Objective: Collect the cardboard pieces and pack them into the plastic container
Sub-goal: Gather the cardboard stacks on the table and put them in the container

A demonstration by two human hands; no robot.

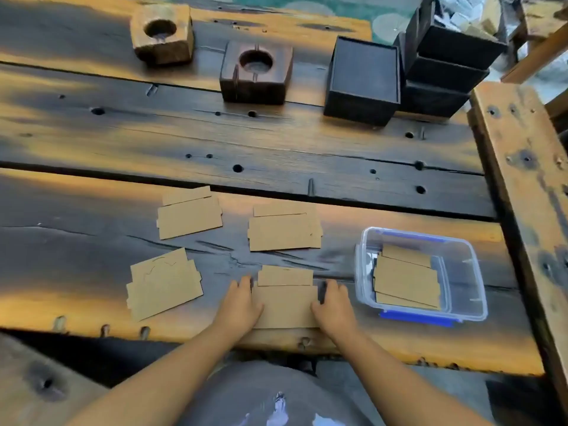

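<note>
Both hands — left hand [241,305], right hand [333,305] — grip the near-edge cardboard stack [285,298], fingers grasping its sides; three other stacks [189,215] lie beyond, plastic container [461,250] stands part-filled beside the bench's right edge.

Dark weathered plank table [276,142], wooden bench [522,167], warm light

A weathered wooden table [276,142], scorched dark and pitted with holes, is observed. Two wooden blocks, one pale [162,33] and one dark [256,72], each bored with a round recess, are set at its far side. Black boxes [362,81] are placed to their right, with more stacked [445,66] just beside.
</note>
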